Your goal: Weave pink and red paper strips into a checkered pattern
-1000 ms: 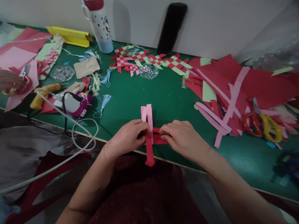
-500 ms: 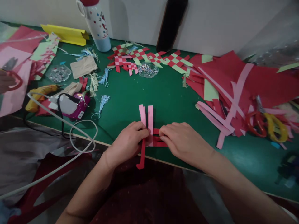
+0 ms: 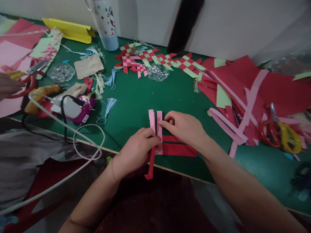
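Pink paper strips (image 3: 159, 129) and red paper strips (image 3: 179, 149) cross each other near the table's front edge. My left hand (image 3: 143, 142) is closed on the crossing, fingers pressed over the paper. A narrow red strip (image 3: 151, 165) hangs from beneath it over the edge, its end bent. With thumb and curled fingers, my right hand (image 3: 183, 127) touches the upper part of the right-hand pink strip; whether it pinches the strip firmly is hard to see. The red strips run rightward below that hand. How the strips interlace is hidden under my left fingers.
Finished woven paper pieces (image 3: 187, 63) lie at the back by a dish of beads (image 3: 157, 72). Red sheets (image 3: 243, 81) and scissors (image 3: 290, 137) are at right. A glue gun (image 3: 41, 97), white cable (image 3: 85, 158) and another person's hand (image 3: 9, 85) with scissors are at left.
My right hand has left the red strips and moved up to the right pink strip. My left hand keeps its hold. At left, the other person's hand and scissors have moved further into view.
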Motion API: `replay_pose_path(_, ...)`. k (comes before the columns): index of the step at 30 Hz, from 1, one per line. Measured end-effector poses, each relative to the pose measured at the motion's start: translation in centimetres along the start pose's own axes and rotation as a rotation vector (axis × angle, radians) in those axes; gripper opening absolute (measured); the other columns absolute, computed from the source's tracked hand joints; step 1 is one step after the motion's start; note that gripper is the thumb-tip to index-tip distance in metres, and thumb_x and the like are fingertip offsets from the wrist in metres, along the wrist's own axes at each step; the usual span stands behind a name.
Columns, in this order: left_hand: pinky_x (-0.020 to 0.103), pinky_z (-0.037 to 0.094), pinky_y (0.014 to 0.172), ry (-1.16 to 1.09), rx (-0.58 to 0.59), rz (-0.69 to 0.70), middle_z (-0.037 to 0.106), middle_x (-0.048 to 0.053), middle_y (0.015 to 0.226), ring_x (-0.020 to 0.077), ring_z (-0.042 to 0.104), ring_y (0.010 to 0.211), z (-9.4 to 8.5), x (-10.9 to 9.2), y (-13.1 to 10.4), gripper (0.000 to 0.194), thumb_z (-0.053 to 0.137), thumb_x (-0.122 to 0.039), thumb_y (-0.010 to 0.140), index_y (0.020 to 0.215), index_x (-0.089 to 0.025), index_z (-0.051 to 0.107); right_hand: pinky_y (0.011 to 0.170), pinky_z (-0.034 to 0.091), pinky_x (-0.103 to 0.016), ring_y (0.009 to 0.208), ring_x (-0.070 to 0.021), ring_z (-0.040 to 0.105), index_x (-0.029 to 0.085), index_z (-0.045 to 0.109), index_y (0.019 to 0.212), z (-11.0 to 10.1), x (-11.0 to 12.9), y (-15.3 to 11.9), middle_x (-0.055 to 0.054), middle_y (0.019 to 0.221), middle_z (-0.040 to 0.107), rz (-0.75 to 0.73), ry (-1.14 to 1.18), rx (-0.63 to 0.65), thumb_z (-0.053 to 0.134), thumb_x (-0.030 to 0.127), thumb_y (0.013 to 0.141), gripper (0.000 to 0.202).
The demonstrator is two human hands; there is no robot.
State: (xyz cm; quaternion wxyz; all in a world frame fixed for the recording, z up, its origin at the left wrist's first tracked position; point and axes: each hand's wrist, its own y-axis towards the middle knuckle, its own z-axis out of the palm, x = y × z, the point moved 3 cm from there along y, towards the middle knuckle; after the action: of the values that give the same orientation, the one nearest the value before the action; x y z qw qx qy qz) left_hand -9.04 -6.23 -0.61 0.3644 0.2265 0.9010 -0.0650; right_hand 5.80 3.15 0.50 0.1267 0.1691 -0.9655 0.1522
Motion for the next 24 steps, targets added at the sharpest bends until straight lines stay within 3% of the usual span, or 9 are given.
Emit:
replay_pose_path(7, 0.033, 0.047, 0.085, -0.003, 0.010, -0.002, 0.060, 0.005, 0.095, 0.0199, 0.053, 0.093, -0.1, -0.2, 0.0, 0.026, 0.046, -0.003, 0.089, 0.090, -0.019, 0.067, 0.053, 0.028, -0.028, 0.062, -0.0154, 0.055, 0.024, 0.065, 0.078, 0.6, 0.6, 0.8, 0.001, 0.073, 0.067, -0.001, 0.047, -0.016, 0.055, 0.039, 0.086, 0.019)
replay_pose_path(11, 0.033, 0.046, 0.083, 0.001, -0.001, 0.004, 0.059, 0.005, 0.095, 0.0200, 0.052, 0.092, 0.0, -0.1, -0.1, 0.022, 0.048, -0.005, 0.090, 0.088, -0.018, 0.066, 0.053, 0.031, -0.028, 0.059, -0.0136, 0.053, 0.022, 0.060, 0.072, 0.5, 0.5, -0.2, 0.001, 0.070, 0.064, -0.085, 0.127, -0.105, 0.054, 0.037, 0.087, 0.022)
replay_pose_path(18, 0.030, 0.044, 0.077, 0.023, -0.025, -0.019, 0.055, 0.003, 0.089, 0.0189, 0.051, 0.089, 0.3, 0.1, -0.3, 0.019, 0.047, -0.017, 0.096, 0.084, -0.018, 0.061, 0.075, 0.050, -0.032, 0.083, -0.0191, 0.066, 0.024, 0.062, 0.085, -0.4, 0.1, -6.5, -0.003, 0.087, 0.071, -0.202, 0.255, -0.439, 0.056, 0.029, 0.091, 0.010)
replay_pose_path(21, 0.029, 0.044, 0.077, 0.024, -0.022, -0.005, 0.056, 0.003, 0.091, 0.0186, 0.051, 0.090, 0.4, 0.3, -0.2, 0.013, 0.050, -0.017, 0.095, 0.086, -0.017, 0.060, 0.076, 0.055, -0.035, 0.086, -0.0213, 0.070, 0.025, 0.060, 0.089, 0.3, 0.0, -9.9, -0.005, 0.094, 0.073, -0.268, 0.309, -0.498, 0.059, 0.023, 0.089, 0.003)
replay_pose_path(24, 0.028, 0.044, 0.077, 0.003, -0.021, 0.035, 0.057, 0.002, 0.093, 0.0176, 0.052, 0.090, 0.5, 0.5, -0.1, 0.006, 0.055, -0.015, 0.091, 0.089, -0.018, 0.060, 0.078, 0.057, -0.037, 0.094, -0.0230, 0.070, 0.025, 0.058, 0.087, 2.0, 0.2, -12.4, -0.007, 0.099, 0.074, -0.428, 0.349, -0.502, 0.060, 0.013, 0.085, 0.012)
